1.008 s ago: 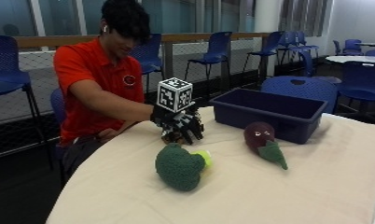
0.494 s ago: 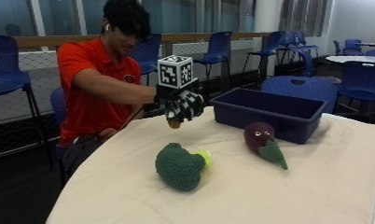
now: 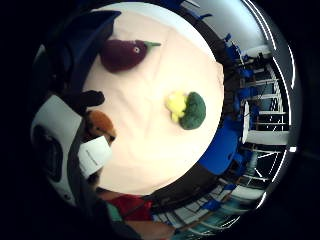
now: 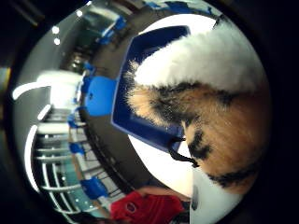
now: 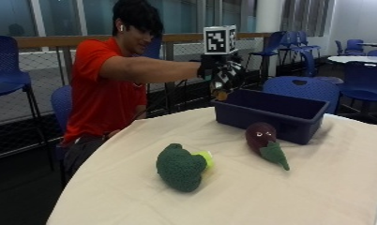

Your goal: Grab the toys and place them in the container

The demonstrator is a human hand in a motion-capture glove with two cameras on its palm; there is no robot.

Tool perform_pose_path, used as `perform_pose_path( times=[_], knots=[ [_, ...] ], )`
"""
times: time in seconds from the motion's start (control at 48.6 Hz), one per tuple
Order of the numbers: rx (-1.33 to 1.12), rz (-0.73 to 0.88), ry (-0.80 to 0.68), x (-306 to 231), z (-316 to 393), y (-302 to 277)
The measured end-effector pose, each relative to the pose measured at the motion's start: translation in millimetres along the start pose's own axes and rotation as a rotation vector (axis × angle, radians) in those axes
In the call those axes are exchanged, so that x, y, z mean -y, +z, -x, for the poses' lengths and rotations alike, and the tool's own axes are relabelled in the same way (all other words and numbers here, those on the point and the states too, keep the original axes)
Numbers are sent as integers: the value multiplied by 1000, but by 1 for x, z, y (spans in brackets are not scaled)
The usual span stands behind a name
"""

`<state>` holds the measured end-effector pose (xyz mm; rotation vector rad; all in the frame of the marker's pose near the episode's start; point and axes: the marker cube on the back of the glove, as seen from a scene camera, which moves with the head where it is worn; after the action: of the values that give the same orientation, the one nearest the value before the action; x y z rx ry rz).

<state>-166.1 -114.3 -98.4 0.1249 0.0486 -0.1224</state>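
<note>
While gripped, plush toy (image 4: 205, 116) (mostly hidden), right hand (image 5: 222, 75), container (image 5: 273, 115)

A purple plush eggplant (image 3: 122, 53) and a green-and-yellow plush broccoli (image 3: 187, 110) lie well apart on the cream tablecloth (image 3: 145, 145). A dark blue plastic bin (image 3: 82, 42) sits beside the eggplant

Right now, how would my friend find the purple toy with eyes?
Look at the round table with the cream cloth. In front of the dark blue container lies the eggplant toy. It is purple with eyes and a green stem, unlike the all-green broccoli toy nearby.
</note>
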Motion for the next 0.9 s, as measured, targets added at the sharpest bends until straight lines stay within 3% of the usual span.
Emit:
perform_pose_path(
  times=[0.288, 0.535, 0.679, 0.781, 0.905],
  knots=[
    [-31, -13, -51, 84, 79, 6],
    [-3, -4, -82, 114, 121, 28],
    [-11, 101, -203, 105, 109, 41],
    [36, 79, -175, 97, 92, 41],
    [-107, 49, -168, 81, 42, 36]
  ],
)
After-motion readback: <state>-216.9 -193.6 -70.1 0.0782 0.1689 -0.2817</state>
